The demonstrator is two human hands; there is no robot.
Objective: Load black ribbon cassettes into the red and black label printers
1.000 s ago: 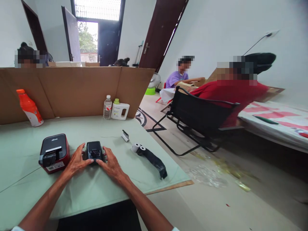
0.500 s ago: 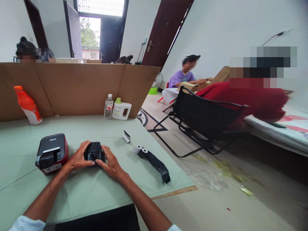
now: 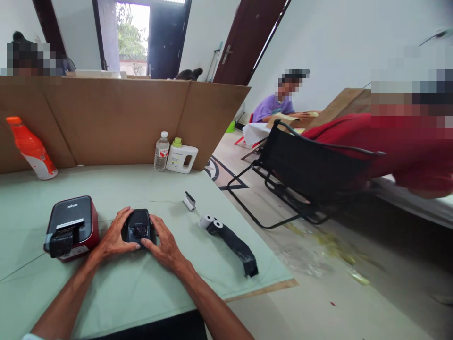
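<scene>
A small black boxy device (image 3: 138,218) with a glossy patch on its top sits on the green-covered table. My left hand (image 3: 115,240) grips its left side, and my right hand (image 3: 165,243) grips the right side, both thumbs at the near edge. Left of my hands stands a black and red label printer (image 3: 72,215) with black material at its front. To the right lie a small white and black piece (image 3: 189,201) and two small white rolls (image 3: 218,224) at the end of a dark, bent strip (image 3: 236,246).
A cardboard screen (image 3: 127,123) lines the table's back. Before it stand an orange bottle (image 3: 33,151), a clear bottle (image 3: 162,153) and a white jug (image 3: 180,158). Right of the table are a black folding chair (image 3: 311,167) and a person in red (image 3: 399,146); other people sit farther back.
The view has shifted slightly, with the person in red farther to the right in it. Both hands keep their hold on the small black device, which stays in place on the table.
</scene>
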